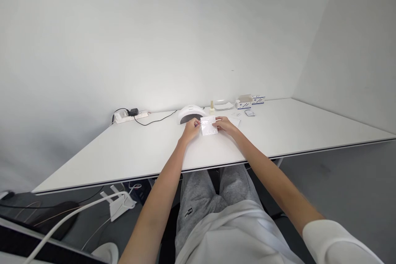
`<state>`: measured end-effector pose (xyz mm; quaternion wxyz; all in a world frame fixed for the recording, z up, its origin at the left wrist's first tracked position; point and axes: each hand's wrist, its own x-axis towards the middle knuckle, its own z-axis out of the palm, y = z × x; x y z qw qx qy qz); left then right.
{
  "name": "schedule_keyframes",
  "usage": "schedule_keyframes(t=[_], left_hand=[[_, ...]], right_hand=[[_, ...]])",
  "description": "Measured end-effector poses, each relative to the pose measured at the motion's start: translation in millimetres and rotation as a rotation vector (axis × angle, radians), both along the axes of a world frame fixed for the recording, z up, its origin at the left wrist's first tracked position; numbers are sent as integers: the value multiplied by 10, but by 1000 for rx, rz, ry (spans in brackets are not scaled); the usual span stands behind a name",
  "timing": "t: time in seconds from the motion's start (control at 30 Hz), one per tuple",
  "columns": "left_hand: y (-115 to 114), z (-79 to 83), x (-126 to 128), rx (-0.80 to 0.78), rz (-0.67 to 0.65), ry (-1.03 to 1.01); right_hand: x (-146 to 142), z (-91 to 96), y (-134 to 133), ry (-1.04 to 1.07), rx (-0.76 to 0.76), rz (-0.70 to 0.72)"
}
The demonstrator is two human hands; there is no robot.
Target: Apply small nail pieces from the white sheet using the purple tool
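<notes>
My left hand (192, 127) and my right hand (226, 124) both pinch the top edge of a small clear plastic bag (209, 127) between them, just above the white table (139, 148). The bag looks whitish, and what is in it is too small to make out. Both hands have their fingers closed on the bag's upper corners. A white dome-shaped nail lamp (191, 113) sits right behind the hands.
A power strip (130, 116) with a black plug and cable lies at the back left. Small boxes (247, 102), a shallow white dish (223, 105), a small bottle (212, 109) and packets stand at the back right. Cables and a white stand lie on the floor to the left.
</notes>
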<state>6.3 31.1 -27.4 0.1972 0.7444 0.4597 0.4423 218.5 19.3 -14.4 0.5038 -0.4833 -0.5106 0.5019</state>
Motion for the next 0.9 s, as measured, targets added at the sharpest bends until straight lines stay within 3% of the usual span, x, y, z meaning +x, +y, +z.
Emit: schedule_keyframes(t=[0.57, 0.9], left_hand=[[-91, 53, 12, -99, -90, 90], [-136, 68, 12, -167, -122, 72]], right_hand=[[9, -67, 109, 99, -15, 124], [1, -65, 107, 93, -48, 101]])
